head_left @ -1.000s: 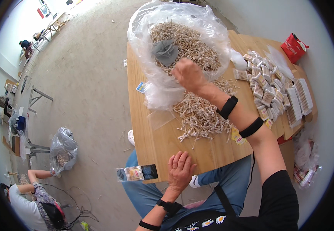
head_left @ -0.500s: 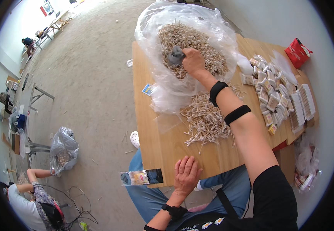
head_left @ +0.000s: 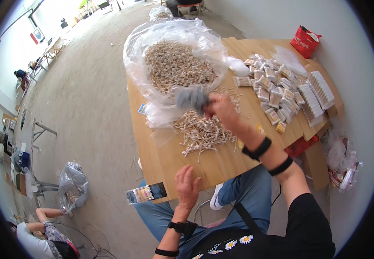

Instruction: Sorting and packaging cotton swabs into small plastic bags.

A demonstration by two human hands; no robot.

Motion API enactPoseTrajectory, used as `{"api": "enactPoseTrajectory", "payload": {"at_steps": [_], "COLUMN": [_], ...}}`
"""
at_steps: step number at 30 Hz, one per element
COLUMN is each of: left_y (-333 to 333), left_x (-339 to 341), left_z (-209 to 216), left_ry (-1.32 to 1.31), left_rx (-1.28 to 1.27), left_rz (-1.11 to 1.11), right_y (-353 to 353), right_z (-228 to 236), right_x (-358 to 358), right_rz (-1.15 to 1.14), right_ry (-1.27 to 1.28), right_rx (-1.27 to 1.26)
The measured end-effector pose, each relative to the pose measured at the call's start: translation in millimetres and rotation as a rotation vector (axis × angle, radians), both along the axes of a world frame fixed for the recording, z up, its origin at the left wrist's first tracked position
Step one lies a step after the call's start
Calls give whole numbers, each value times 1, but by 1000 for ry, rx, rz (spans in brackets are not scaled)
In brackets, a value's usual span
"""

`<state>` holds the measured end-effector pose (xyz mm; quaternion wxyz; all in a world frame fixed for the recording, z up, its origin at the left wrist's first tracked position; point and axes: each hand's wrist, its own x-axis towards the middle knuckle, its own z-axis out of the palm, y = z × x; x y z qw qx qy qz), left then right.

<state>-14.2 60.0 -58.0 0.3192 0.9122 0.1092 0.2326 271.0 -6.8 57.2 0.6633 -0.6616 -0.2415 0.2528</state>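
Observation:
My right hand (head_left: 222,111) is closed on a grey rounded object (head_left: 190,98), blurred by motion, and holds it above the table between the large bag and the loose pile. The clear plastic bag (head_left: 131,54) stands wide open at the far side, filled with cotton swabs (head_left: 174,64). Nearer to me, a heap of loose cotton swabs (head_left: 204,134) lies on the wood. My left hand (head_left: 187,185) is at the table's near edge, its fingers extended and nothing in them. To its left, a small pack of swabs (head_left: 143,194) lies at the table corner.
Many packed swab bundles (head_left: 275,93) are piled on the right of the wooden table (head_left: 161,159), beside white ridged strips (head_left: 318,97). A red bag (head_left: 305,42) stands behind them. A co-worker (head_left: 36,237) sits at lower left near a grey plastic bag (head_left: 72,185).
My right hand has lifted the grey object out of the swab-filled bag and drawn it nearer, toward the loose heap. The whole view has shifted, and my left hand's fingers have turned slightly.

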Motion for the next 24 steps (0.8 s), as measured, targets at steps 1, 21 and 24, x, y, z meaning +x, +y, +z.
{"api": "enactPoseTrajectory", "payload": {"at_steps": [1, 21, 24], "left_y": [-1, -32, -34], "left_x": [-2, -16, -11], "left_z": [7, 61, 63], "left_ry": [-46, -134, -99], "left_rx": [-163, -1400, -1353], "left_rz": [75, 96, 44], "right_y": [-16, -87, -93], "right_z": [-11, -29, -19], "right_x": [-24, -234, -241], "right_rz": [38, -76, -31], "right_ry": [-55, -548, -590], "right_rx": [-124, -160, -222]}}
